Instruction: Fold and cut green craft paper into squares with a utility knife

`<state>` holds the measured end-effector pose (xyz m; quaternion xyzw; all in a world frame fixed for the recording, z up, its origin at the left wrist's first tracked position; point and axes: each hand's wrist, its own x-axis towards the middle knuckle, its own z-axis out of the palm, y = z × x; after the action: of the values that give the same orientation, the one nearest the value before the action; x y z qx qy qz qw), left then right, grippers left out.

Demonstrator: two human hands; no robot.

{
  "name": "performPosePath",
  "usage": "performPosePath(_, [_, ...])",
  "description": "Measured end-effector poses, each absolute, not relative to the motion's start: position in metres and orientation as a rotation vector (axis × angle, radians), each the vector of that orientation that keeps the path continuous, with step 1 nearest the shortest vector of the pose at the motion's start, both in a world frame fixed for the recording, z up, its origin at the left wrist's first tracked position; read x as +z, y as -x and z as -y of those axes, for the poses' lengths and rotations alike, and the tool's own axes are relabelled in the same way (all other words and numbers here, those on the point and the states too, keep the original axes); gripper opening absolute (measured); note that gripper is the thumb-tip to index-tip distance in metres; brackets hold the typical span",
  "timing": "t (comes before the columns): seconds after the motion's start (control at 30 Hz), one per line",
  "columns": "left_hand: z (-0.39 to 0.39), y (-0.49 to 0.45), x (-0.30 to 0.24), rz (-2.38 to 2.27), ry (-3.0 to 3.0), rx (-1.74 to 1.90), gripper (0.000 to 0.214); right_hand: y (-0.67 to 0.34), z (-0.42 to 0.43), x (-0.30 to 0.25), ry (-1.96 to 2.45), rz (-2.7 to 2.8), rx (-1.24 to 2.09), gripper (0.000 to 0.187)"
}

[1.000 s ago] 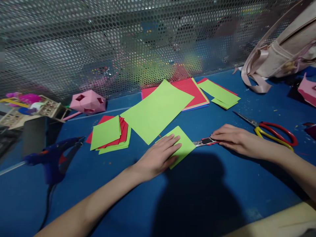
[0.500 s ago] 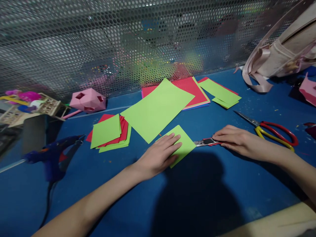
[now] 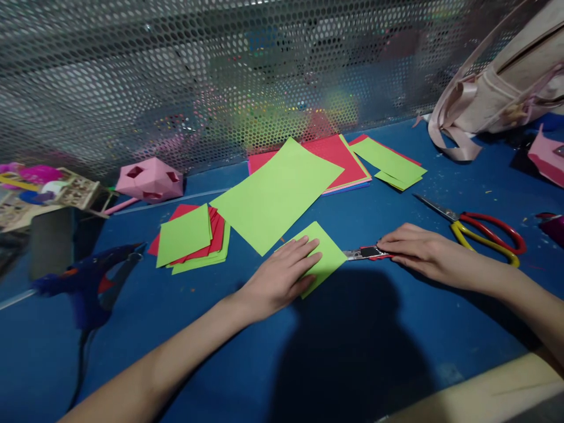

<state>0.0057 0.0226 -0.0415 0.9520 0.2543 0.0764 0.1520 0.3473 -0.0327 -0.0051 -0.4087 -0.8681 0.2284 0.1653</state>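
My left hand point(image 3: 282, 276) lies flat, fingers spread, on a small green paper square point(image 3: 328, 249) on the blue table. In my right hand point(image 3: 416, 252) is a utility knife point(image 3: 370, 252), its blade pointing left and its tip at the square's right corner. Whether the blade is under the paper or only touching it, I cannot tell. Beyond my hands a large green sheet point(image 3: 282, 191) rests partly over a stack of coloured paper point(image 3: 328, 155). To the left, green and red squares point(image 3: 185, 235) are piled up.
Scissors point(image 3: 476, 232) with red and yellow handles lie beside my right hand. A blue glue gun point(image 3: 83, 288) is at left, near a pink paper polyhedron point(image 3: 150, 179). Green and red paper strips point(image 3: 392, 158) lie at the back right, near a pale bag point(image 3: 497, 94). Perforated metal point(image 3: 198, 76) stands behind.
The whole scene has shifted slightly to the left as the camera turned. Both hands, the knife and the green square keep the same positions relative to one another.
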Motion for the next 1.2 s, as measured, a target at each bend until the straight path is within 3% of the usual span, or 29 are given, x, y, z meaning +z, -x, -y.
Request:
performPosePath(0.83, [-0.023, -0.006, -0.043, -0.697, -2.901, 0.228, 0.044, -0.336, 0.050, -0.019, 1.138, 2.414, 0.424, 0.035])
performPosePath(1.2, [-0.023, -0.006, -0.043, -0.707, -2.907, 0.221, 0.045, -0.337, 0.049, -0.013, 1.165, 2.441, 0.521, 0.032])
